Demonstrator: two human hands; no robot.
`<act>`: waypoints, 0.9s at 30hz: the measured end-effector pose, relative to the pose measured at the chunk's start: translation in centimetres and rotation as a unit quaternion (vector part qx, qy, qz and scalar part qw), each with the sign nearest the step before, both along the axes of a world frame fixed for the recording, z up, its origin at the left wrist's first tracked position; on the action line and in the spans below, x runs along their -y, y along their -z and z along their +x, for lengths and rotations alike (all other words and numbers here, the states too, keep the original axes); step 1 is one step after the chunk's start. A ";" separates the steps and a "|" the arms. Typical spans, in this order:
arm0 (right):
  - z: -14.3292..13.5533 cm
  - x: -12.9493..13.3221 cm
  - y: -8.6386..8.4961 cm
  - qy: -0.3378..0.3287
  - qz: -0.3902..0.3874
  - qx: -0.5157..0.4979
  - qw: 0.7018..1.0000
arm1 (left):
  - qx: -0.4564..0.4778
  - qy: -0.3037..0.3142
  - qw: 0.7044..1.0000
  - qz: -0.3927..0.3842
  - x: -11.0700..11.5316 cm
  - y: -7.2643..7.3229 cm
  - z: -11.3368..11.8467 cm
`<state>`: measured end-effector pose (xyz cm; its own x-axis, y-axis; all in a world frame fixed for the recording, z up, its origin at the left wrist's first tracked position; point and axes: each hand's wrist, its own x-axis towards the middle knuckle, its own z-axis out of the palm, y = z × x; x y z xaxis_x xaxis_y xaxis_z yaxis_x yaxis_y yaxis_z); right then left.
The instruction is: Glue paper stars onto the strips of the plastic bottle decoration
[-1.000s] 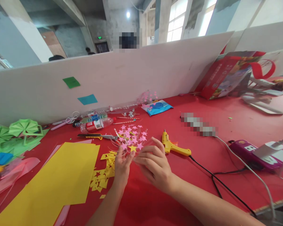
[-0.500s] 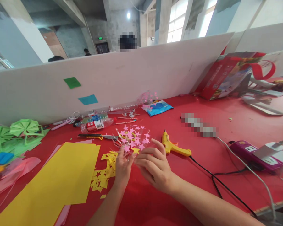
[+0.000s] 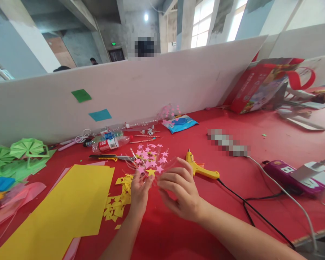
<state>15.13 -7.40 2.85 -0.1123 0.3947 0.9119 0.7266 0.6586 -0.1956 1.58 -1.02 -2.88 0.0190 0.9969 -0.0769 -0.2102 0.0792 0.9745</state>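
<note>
A spray of clear plastic strips tipped with pink paper stars (image 3: 154, 163) is in my left hand (image 3: 139, 191), closed around its near side. One yellow star (image 3: 151, 172) sits at the near edge of the spray, right by my left thumb tip. Just to the right, my right hand (image 3: 180, 189) has curved fingers held apart, and I see nothing between them. Its fingertips are close to the strips; whether they touch is hard to tell. Yellow paper scraps and cut stars (image 3: 119, 198) lie left of my left hand. Behind the spray are scissors (image 3: 124, 157).
A yellow glue gun (image 3: 199, 168) lies right of my hands, its cord running to a purple power strip (image 3: 295, 178). Yellow sheets (image 3: 70, 202) cover the left. Plastic bottles (image 3: 111, 143), a blue wipes pack (image 3: 181, 124) and another starred piece (image 3: 169, 112) line the white partition (image 3: 141, 86).
My right fingertips have drawn slightly away from my left thumb and the yellow star. My left hand and the spray have shifted a little left.
</note>
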 end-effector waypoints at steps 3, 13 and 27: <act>0.4 0.0 -0.5 0.016 0.009 -0.016 1.000 | -0.002 -0.014 1.000 -0.019 -0.3 0.6 -0.1; 2.0 -0.5 -1.0 -0.012 0.010 -0.037 0.999 | 0.040 -0.017 0.999 -0.020 -0.4 -0.7 -0.1; 0.9 -1.3 0.9 -0.034 -0.071 0.002 0.997 | 0.047 -0.003 0.999 -0.028 -0.3 -1.2 -0.1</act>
